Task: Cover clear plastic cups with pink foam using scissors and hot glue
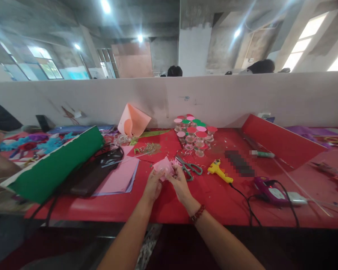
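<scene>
Between my two hands is a piece of pink paper [163,167], held over the red table in front of me. My left hand [154,183] has its fingers closed on the paper's left side. From the right, my right hand [179,182] pinches the same paper; a beaded bracelet circles that wrist. Something pale and clear seems to lie against the paper, but the fingers partly hide it. Just beyond my right hand, a pair of scissors [195,168] with green handles lies open. A yellow glue gun [220,171] rests farther right.
Small clear cups with coloured discs [195,135] cluster at the back. Pink sheets [116,176] and a dark bag [97,172] lie left, beside a green board [56,165]. A red board [281,140] and a purple power strip [273,193] with cords are right.
</scene>
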{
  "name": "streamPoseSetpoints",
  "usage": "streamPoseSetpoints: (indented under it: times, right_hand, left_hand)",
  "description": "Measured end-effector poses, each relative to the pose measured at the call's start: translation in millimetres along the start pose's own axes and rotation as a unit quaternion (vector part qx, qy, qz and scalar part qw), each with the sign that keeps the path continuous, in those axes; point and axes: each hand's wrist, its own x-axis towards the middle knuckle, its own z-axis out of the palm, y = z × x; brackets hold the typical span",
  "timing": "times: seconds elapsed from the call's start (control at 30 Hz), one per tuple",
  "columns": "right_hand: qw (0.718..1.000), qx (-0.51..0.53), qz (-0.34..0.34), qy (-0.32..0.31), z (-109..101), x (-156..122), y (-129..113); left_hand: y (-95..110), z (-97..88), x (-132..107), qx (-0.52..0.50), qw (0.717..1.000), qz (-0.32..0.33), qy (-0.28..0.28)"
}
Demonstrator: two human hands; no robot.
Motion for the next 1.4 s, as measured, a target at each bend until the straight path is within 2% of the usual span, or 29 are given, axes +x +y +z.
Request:
streamPoseSetpoints:
  times: [0.1, 0.23, 0.5, 0.67, 0.73, 0.87, 0.9, 1.0, 1.07, 1.2, 1.33, 1.4]
  right_hand:
    - [1.0, 0.005, 0.005, 0.026, 4.5, -11.9, -5.8]
    - [1.0, -0.002, 0.021, 0.009, 9.6, -25.4, -11.0]
    - [0.999, -0.026, 0.02, 0.001, 21.9, -36.0, -4.8]
    - [0.998, -0.062, -0.008, 0.013, 27.6, -51.8, -5.1]
    - [0.997, -0.069, -0.006, -0.021, 29.0, -57.9, -5.0]
    - [0.975, -0.116, 0.037, -0.183, 25.1, -47.8, -5.4]
    - [0.973, -0.13, 0.038, -0.186, 22.7, -40.7, -6.2]
    - [0.982, -0.159, 0.003, -0.103, 16.3, -21.0, -9.9]
    - [0.982, -0.171, -0.019, -0.083, 16.4, -17.3, -11.8]
    - [0.971, -0.195, -0.028, -0.137, 24.7, -29.1, -12.1]
    - [0.966, -0.224, -0.064, -0.109, 28.4, -37.5, -11.4]
    - [0.958, -0.24, -0.083, -0.131, 24.6, -35.7, -12.3]
  left_hand:
    - [5.6, -2.5, -12.2, -0.003, 1.0, -0.007, 0.014]
    - [11.9, -10.8, -22.9, -0.01, 0.999, -0.029, 0.038]
    - [6.7, -27.0, -28.8, -0.086, 0.992, -0.032, 0.088]
    - [23.7, -40.9, -30.1, -0.139, 0.982, -0.036, 0.121]
    - [34.1, -48.1, -32.9, -0.154, 0.979, -0.032, 0.129]
    - [46.5, -61.7, -41.1, -0.187, 0.974, -0.031, 0.124]
    - [47.2, -64.4, -42.8, -0.198, 0.972, -0.031, 0.125]
    - [46.6, -69.9, -44.8, -0.225, 0.965, -0.037, 0.132]
    - [45.8, -72.1, -43.9, -0.237, 0.961, -0.048, 0.133]
    - [46.2, -75.1, -42.1, -0.242, 0.96, -0.059, 0.127]
    - [46.8, -77.9, -43.4, -0.238, 0.964, -0.055, 0.106]
    - [46.9, -80.1, -43.7, -0.233, 0.967, -0.065, 0.085]
